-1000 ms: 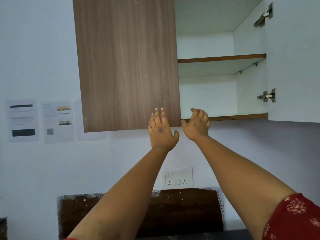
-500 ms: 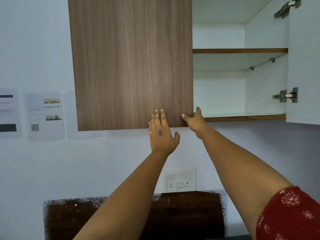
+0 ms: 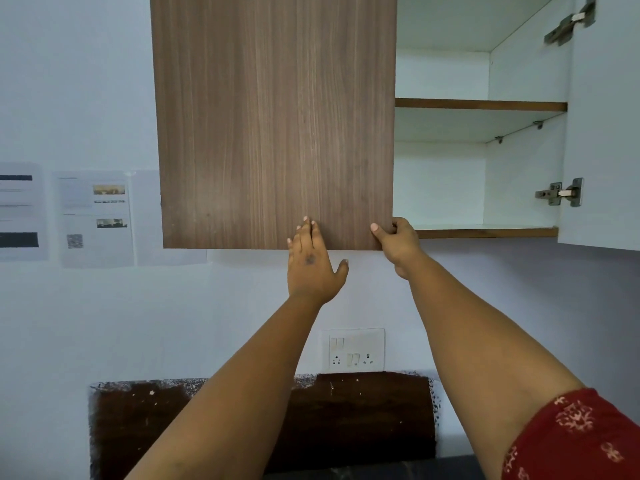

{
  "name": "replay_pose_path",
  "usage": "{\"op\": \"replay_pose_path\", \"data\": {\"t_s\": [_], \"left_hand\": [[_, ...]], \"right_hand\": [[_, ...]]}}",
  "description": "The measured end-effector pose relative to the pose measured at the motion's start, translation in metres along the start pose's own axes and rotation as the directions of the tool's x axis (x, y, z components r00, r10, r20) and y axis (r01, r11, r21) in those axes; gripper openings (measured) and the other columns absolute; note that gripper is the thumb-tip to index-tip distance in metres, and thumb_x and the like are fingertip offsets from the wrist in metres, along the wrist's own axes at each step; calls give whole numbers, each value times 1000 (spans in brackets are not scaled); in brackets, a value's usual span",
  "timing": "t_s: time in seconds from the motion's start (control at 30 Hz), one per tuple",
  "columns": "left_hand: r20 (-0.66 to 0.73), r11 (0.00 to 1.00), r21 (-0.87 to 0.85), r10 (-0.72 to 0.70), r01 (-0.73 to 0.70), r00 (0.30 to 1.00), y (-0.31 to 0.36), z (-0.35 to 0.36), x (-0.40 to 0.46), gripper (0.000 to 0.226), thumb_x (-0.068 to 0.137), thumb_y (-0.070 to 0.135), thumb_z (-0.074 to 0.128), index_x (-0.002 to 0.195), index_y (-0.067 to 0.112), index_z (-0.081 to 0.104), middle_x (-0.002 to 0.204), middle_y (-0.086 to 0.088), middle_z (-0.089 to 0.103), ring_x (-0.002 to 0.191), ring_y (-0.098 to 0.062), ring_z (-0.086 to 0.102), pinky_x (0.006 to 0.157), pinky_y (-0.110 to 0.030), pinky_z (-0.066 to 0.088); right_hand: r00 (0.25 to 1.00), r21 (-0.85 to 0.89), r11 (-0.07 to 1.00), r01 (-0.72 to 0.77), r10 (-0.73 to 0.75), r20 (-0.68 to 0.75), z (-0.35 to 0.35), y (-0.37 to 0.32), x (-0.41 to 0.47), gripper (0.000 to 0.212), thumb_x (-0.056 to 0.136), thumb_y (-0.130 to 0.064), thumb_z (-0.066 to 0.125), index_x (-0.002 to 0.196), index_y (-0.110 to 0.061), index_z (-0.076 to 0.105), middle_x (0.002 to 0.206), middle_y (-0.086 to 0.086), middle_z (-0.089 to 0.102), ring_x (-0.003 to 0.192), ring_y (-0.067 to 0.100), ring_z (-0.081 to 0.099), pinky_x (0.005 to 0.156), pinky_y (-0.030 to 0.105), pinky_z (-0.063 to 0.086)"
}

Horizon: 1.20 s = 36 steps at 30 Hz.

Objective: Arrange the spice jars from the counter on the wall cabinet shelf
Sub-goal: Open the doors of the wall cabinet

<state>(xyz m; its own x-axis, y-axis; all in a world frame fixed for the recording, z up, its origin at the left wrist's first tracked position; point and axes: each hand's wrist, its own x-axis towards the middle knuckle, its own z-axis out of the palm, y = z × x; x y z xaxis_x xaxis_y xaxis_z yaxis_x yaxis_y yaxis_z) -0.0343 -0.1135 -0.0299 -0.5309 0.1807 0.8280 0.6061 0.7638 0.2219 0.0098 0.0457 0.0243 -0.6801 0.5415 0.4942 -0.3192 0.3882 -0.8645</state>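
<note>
The wall cabinet has a wood-grain left door (image 3: 273, 123), which is closed. Its right door (image 3: 602, 133) stands swung out, white inside. Behind it show the bare white lower shelf (image 3: 485, 232) and the upper shelf (image 3: 481, 105). My right hand (image 3: 398, 245) grips the lower right corner of the left door, thumb on the front face and fingers curled behind the edge. My left hand (image 3: 313, 263) lies flat against the bottom edge of the same door, fingers straight and pointing up. No spice jars are in view.
A white switch and socket plate (image 3: 355, 349) sits on the wall below the cabinet. Printed sheets (image 3: 95, 216) are taped to the wall at the left. A dark brown backsplash panel (image 3: 263, 420) runs along the bottom above a dark counter edge (image 3: 381, 472).
My right hand has gone from hovering at the shelf edge to gripping the left door's lower right corner. The view has shifted closer and to the left. My left hand stays on the door.
</note>
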Motion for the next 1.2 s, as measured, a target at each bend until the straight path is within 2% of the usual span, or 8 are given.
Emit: {"op": "replay_pose_path", "data": {"t_s": [0.17,0.4,0.5,0.6,0.7,0.83,1.0,1.2], "left_hand": [[1,984,-158,-81,80,997,26,-30,-31,86,94,61,38,153,2,15,162,-16,6,150,-31,6,120,-43,7],[76,862,-421,-274,280,959,64,-96,-72,80,98,54,35,152,0,14,162,-14,8,149,-30,7,118,-43,18],[143,887,-355,-259,293,955,64,-124,-102,79,97,53,40,153,3,13,162,-10,8,150,-27,6,118,-42,18],[123,941,-249,-205,230,971,57,-148,-134,71,99,50,37,153,8,17,161,-9,14,149,-26,11,117,-41,20],[111,935,-259,-222,244,969,48,-172,-164,64,101,47,34,153,11,20,160,-9,20,147,-26,18,117,-41,21],[142,915,-242,-297,324,944,24,-209,-189,61,102,42,32,152,9,20,158,-13,24,145,-29,22,116,-44,23],[93,805,-366,-468,467,879,-7,-257,-196,58,103,42,30,151,9,24,157,-12,27,144,-29,26,116,-45,25],[39,780,-367,-531,507,846,-63,-306,-188,57,102,45,33,147,10,35,150,-12,41,138,-30,38,112,-46,34]], "right_hand": [[1000,11,1000,1,-1,30,-17,-23,-44,46,92,-29,65,130,-10,47,127,6,58,112,22,57,90,32,48],[998,-51,997,57,-56,19,-27,-68,-128,42,91,-28,67,123,-10,47,122,7,60,108,23,59,82,28,47],[998,-75,995,61,-59,23,-26,-92,-167,41,91,-24,66,124,-9,46,121,8,60,104,24,60,78,27,49],[997,-114,991,72,-72,6,-21,-116,-203,39,92,-23,65,123,-10,45,119,9,58,103,26,61,76,27,49],[993,-131,985,112,-116,-20,-6,-133,-239,34,92,-22,65,118,-11,46,114,7,58,100,25,62,71,25,48],[985,-169,972,165,-172,-27,21,-161,-284,33,91,-18,67,114,-11,46,113,10,58,98,28,64,79,33,58],[973,-212,951,223,-231,-15,54,-186,-327,35,91,-16,66,118,-10,46,117,12,56,101,29,63,83,35,58],[948,-307,909,281,-313,-59,90,-201,-360,34,92,-22,63,118,-10,45,118,11,55,100,26,60,74,31,54]]}}
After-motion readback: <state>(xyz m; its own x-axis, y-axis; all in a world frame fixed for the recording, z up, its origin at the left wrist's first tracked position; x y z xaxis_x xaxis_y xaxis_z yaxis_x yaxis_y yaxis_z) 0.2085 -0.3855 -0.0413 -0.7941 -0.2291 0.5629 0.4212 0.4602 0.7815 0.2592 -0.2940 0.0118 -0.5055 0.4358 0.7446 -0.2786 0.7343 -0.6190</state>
